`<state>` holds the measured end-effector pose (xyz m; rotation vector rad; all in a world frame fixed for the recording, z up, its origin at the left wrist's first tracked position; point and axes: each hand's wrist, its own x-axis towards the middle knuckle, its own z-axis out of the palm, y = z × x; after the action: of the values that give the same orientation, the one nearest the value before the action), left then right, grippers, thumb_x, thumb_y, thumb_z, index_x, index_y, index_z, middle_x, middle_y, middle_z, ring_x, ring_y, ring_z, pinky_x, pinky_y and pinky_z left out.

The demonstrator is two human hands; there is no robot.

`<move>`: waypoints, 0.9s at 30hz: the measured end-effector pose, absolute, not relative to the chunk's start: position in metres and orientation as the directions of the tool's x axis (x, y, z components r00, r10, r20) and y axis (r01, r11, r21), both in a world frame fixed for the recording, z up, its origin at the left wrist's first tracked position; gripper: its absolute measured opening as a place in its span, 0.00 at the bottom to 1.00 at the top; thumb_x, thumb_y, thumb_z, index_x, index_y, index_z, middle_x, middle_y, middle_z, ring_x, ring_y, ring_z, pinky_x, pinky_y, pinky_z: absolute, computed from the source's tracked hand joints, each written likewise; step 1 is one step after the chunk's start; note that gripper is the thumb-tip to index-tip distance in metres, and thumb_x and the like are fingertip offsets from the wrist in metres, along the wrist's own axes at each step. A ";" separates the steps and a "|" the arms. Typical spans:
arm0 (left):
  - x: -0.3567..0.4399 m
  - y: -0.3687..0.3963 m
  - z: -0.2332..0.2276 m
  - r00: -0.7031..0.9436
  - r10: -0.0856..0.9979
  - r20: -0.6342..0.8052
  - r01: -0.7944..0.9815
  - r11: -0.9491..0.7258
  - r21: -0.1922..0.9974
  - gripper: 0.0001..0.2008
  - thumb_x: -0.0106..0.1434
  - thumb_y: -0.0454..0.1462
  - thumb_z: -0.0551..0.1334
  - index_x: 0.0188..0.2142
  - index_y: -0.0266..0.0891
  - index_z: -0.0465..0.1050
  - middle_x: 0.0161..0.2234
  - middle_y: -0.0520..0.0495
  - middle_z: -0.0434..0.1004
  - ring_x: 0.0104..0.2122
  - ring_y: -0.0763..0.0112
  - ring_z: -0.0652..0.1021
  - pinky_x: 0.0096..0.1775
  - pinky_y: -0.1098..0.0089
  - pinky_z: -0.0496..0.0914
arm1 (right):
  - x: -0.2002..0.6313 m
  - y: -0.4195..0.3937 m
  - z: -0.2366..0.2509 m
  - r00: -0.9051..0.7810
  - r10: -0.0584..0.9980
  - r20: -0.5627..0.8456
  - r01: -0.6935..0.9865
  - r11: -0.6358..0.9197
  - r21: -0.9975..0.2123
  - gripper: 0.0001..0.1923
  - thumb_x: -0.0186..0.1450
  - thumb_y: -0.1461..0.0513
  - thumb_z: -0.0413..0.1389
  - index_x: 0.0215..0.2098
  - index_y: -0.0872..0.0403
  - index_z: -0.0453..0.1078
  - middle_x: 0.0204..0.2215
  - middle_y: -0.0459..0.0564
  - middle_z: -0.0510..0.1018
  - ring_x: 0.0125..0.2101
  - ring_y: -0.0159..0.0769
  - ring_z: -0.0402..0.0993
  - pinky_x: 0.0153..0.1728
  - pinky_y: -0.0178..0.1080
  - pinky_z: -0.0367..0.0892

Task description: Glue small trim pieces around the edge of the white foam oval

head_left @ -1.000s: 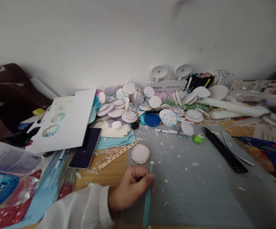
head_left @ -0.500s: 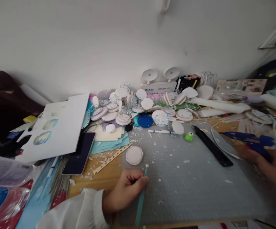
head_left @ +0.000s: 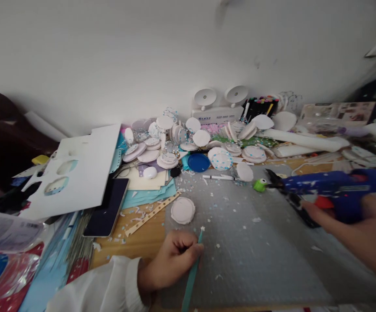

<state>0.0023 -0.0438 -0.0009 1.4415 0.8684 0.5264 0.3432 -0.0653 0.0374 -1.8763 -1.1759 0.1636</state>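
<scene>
My left hand (head_left: 178, 255) is closed around teal tweezers (head_left: 191, 277), low over the cutting mat. A tiny white star (head_left: 202, 228) sits at the tweezers' tip. Just beyond lies a round white disc (head_left: 183, 210) with an uneven rim. At the right, my right hand (head_left: 353, 234) grips a blue hot glue gun (head_left: 324, 184), its nozzle pointing left close to a small green figure (head_left: 259, 185). Beneath the gun, a long black tool (head_left: 301, 212) rests on the mat, partly hidden.
A grey cutting mat (head_left: 249, 260) with paper scraps covers the front. Piled white discs (head_left: 168, 160), a blue lid (head_left: 198, 162) and a white double-headed lamp (head_left: 218, 113) stand along the wall. Left are a phone (head_left: 106, 210) and cut white board (head_left: 86, 173). The gun's cord trails right.
My right hand has lifted the glue gun and brought it leftward over the black tool. My left hand stays nearly in place with the tweezers. The view has shifted slightly.
</scene>
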 end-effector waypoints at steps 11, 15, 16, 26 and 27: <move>0.000 -0.043 -0.001 0.595 0.773 -0.223 0.193 0.132 0.972 0.38 0.58 0.70 0.50 0.16 0.38 0.59 0.16 0.54 0.55 0.18 0.78 0.58 0.21 0.73 0.50 | 0.250 -0.031 0.001 0.221 0.897 0.382 0.734 0.105 -0.671 0.11 0.49 0.54 0.56 0.14 0.47 0.61 0.07 0.42 0.67 0.08 0.32 0.61 0.09 0.34 0.57; -0.003 -0.040 0.000 0.606 0.751 -0.262 0.208 0.168 0.964 0.37 0.59 0.69 0.50 0.16 0.41 0.52 0.17 0.56 0.49 0.19 0.78 0.54 0.21 0.72 0.48 | 0.260 -0.040 -0.017 0.157 0.901 0.404 0.772 0.143 -0.619 0.09 0.50 0.57 0.57 0.16 0.48 0.63 0.08 0.40 0.66 0.08 0.31 0.60 0.09 0.34 0.56; -0.003 -0.040 0.000 0.610 0.743 -0.276 0.220 0.175 0.960 0.36 0.60 0.69 0.50 0.16 0.41 0.52 0.17 0.56 0.49 0.19 0.78 0.54 0.21 0.71 0.48 | 0.262 -0.043 -0.021 0.137 0.895 0.425 0.791 0.159 -0.591 0.08 0.52 0.58 0.57 0.18 0.48 0.63 0.09 0.40 0.67 0.08 0.31 0.61 0.09 0.34 0.57; -0.003 -0.040 -0.004 0.630 0.758 -0.172 0.109 0.133 0.985 0.25 0.66 0.46 0.58 0.17 0.41 0.51 0.16 0.57 0.49 0.18 0.78 0.54 0.20 0.72 0.48 | 0.279 -0.053 -0.027 -0.198 0.846 0.496 0.896 0.361 -0.258 0.09 0.55 0.62 0.58 0.20 0.49 0.62 0.10 0.41 0.69 0.08 0.30 0.65 0.08 0.30 0.59; -0.003 -0.040 -0.005 0.630 0.762 -0.151 0.093 0.119 0.988 0.25 0.66 0.44 0.58 0.17 0.41 0.50 0.16 0.57 0.49 0.18 0.79 0.53 0.20 0.72 0.47 | 0.278 -0.052 -0.025 -0.206 0.838 0.506 0.898 0.367 -0.241 0.09 0.55 0.62 0.58 0.20 0.49 0.62 0.09 0.41 0.68 0.07 0.30 0.64 0.08 0.30 0.59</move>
<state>-0.0032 -0.0403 -0.0052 1.3871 0.7874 0.5712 0.2779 -0.0522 -0.0251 -1.4955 -2.0685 -0.1409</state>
